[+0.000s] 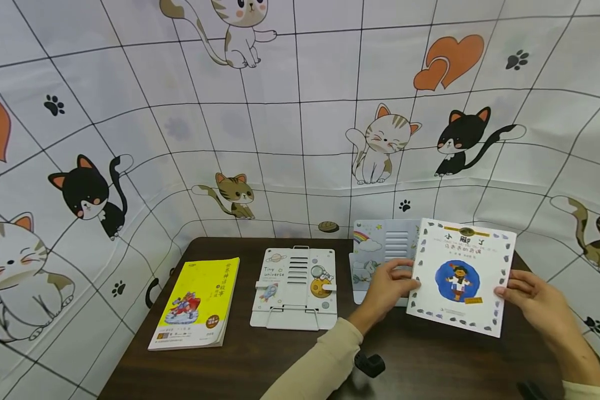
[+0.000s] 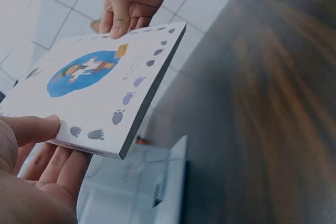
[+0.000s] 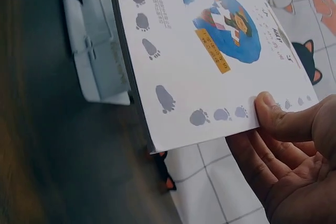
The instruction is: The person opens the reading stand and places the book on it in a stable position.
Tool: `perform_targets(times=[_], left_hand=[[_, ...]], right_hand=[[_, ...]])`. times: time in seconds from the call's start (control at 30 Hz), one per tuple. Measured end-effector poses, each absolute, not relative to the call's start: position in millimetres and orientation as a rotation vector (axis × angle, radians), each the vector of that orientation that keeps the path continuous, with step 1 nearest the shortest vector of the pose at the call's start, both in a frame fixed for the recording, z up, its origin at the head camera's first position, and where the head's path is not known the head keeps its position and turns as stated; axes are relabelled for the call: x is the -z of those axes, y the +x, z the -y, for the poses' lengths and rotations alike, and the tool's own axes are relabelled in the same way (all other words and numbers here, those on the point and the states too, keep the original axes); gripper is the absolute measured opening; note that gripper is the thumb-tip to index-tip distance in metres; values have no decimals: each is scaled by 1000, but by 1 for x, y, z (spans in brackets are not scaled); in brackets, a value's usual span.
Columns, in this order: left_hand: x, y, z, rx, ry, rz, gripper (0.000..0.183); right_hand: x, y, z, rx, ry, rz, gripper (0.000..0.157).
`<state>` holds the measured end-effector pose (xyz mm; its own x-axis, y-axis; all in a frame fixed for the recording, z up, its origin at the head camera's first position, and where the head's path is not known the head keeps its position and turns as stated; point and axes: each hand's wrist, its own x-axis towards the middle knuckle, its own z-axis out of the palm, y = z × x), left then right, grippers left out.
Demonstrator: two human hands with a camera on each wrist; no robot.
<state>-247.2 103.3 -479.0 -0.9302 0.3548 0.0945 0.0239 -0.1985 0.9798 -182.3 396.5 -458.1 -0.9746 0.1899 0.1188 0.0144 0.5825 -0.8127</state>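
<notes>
A white picture book [image 1: 430, 300] with a blue round picture and a footprint border is held up above the right side of the table, its cover towards me. My left hand [image 1: 387, 286] pinches its left edge, thumb on the cover and fingers behind, as the left wrist view shows. At the opposite edge my right hand [image 1: 540, 300] grips in the same way; in the right wrist view its thumb [image 3: 270, 108] presses on the cover. Behind the book stands a pale book stand [image 1: 375, 261] with a rainbow print, partly hidden by the book and my left hand.
A second white book stand [image 1: 300, 286] with space drawings lies in the table's middle. Left of it lies a yellow book [image 1: 200, 305]. The dark wooden table [image 1: 260, 366] meets a cat-print cloth [image 1: 325, 128] at the back. A black object [image 1: 370, 364] sits by my left wrist.
</notes>
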Motion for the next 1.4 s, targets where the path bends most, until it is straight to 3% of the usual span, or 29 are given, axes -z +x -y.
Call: perform_targets(times=[0.27,0.73,1.4], left_hand=[[464,-262,-83,-2151,483,-2172,32],[433,-275,-46,-2099,553,-2364,39],[427,-301,-27,-2124,465,-2493,34]], right_hand=[[442,-196,-370,-1284,-98,2559,57],[417,-232,-338,-1347,68,2465,51],[409,-276,-311,-1330,63,2411,43]])
